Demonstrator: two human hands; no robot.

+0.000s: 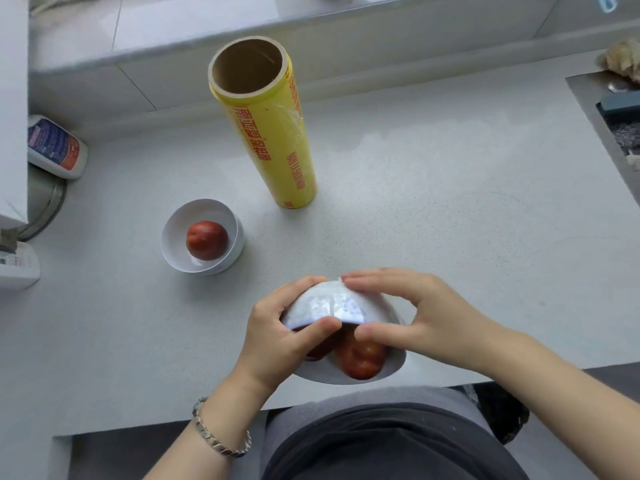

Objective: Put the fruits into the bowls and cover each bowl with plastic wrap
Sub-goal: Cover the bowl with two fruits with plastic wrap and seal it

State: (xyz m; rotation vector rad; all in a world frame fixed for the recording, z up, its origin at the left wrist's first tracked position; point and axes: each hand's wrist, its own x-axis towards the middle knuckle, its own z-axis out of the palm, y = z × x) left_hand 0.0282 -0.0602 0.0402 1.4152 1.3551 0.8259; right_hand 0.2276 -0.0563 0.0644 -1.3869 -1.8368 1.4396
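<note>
Both hands grip a white bowl (pixel 377 310) tipped toward the person at the near edge of the desk (pixel 450 220). The left hand (pixel 284 337) curls round its left side, thumb on the rim. The right hand (pixel 419 317) spans the raised base with its fingers, thumb at the rim. Plastic wrap (pixel 329 303) clings, wrinkled and shiny, to the outer wall between the hands. The tilt probably exposes the bowl's underside so the loose film can be pressed flat there. A red fruit (pixel 362 358) shows inside, just under the thumbs; whether film spans the whole mouth cannot be told.

Beyond the left hand and well apart from it, a second bowl (pixel 169 233) sits upright with one fruit (pixel 207 240), apparently uncovered and likely next. The yellow roll (pixel 273 140) stands on end farther out, ahead of both hands, within reach for the next sheet.
</note>
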